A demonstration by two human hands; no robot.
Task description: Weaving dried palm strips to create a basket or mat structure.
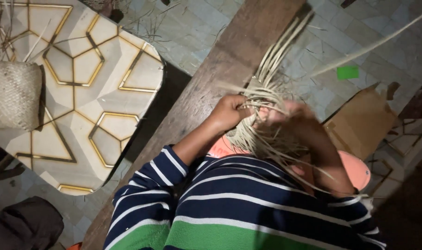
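Observation:
A bundle of pale straw strips [266,99] is partly woven into a small round piece [248,134] held over my lap. My left hand [230,110] is closed on the strips at the left side of the weave. On the right side, my right hand [296,115] grips the strips too, blurred by motion. Long loose strands [285,44] fan up and away over a dark wooden plank [229,60]. My striped sleeves in navy, white and green fill the lower frame.
A low table [81,92] with a gold geometric pattern stands at left, bearing a woven straw basket [12,95]. A cardboard piece [361,122] lies at right on the tiled floor, near a green scrap [347,72]. A dark bag [23,227] sits at bottom left.

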